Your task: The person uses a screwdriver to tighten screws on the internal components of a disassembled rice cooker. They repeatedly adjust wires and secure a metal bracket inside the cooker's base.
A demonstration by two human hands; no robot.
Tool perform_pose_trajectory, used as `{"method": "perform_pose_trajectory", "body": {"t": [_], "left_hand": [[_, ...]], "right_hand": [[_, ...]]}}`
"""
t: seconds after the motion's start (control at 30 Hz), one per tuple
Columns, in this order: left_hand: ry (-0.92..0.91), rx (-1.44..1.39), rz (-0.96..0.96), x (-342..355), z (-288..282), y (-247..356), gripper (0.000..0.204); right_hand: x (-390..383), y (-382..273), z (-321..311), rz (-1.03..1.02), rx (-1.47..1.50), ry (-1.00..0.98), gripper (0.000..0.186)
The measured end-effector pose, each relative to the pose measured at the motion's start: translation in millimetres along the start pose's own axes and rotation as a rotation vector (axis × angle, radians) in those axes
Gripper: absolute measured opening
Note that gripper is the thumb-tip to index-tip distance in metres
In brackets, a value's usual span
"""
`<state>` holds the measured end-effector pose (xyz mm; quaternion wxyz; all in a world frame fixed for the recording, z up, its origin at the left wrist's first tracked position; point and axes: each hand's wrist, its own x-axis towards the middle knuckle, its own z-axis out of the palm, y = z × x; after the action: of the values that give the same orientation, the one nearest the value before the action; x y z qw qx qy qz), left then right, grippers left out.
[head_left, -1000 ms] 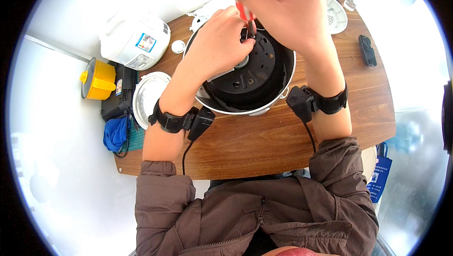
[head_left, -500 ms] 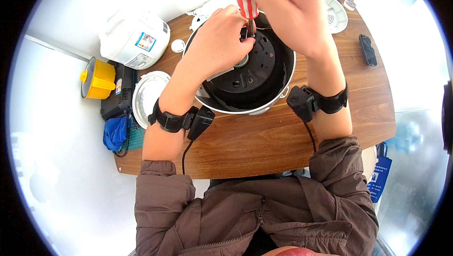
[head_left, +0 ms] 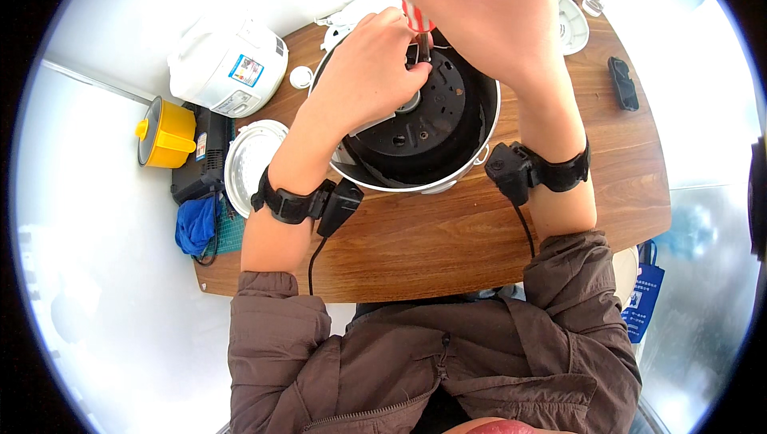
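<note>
Wooden table (head_left: 415, 250), housing (head_left: 439, 174), black disc (head_left: 443, 106) inside

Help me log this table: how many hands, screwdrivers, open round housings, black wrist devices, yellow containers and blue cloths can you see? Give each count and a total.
Hands: 2
Screwdriver: 1
Open round housing: 1
Black wrist devices: 2
Yellow container: 1
Blue cloth: 1
Total: 8

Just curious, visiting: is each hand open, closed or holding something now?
Left hand: partly curled beside the screwdriver; hold unclear.
Right hand: thumb across the screwdriver; grip cannot be told.
</note>
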<state>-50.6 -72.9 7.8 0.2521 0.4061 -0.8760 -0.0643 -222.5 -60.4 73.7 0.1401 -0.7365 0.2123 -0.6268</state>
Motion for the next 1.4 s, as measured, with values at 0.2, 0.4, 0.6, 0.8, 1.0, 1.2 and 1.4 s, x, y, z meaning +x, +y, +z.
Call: {"method": "perform_pose_trajectory", "body": {"t": [0.2,0.4,0.6,0.8,1.0,1.2,1.4], "left_hand": [[0.014,-0.009,0.019,0,2,-4,0.020],[-0.013,-0.027,-0.016,1,0,2,0.019],[0.023,-0.039,0.041,1,2,-2,0.019],[-0.026,-0.090,-0.022,2,-8,3,0.017],[0.008,-0.151,-0.023,-2,-5,-3,0.017],[0.011,-0.130,-0.032,-1,-8,-1,0.017],[0.008,-0.134,-0.031,-3,-8,0,0.016]], "right_hand": [[-1,4,-16,-0.089,0.105,-0.150,0.032],[-2,19,-2,-0.022,0.103,-0.082,0.034],[-1,15,4,-0.245,-0.147,0.086,0.035],[-1,-4,-2,-0.088,0.140,-0.053,0.037],[-1,33,3,-0.316,-0.066,0.051,0.034],[-2,6,2,-0.206,0.019,0.000,0.033],[-2,25,-5,-0.238,0.022,-0.084,0.030]]}}
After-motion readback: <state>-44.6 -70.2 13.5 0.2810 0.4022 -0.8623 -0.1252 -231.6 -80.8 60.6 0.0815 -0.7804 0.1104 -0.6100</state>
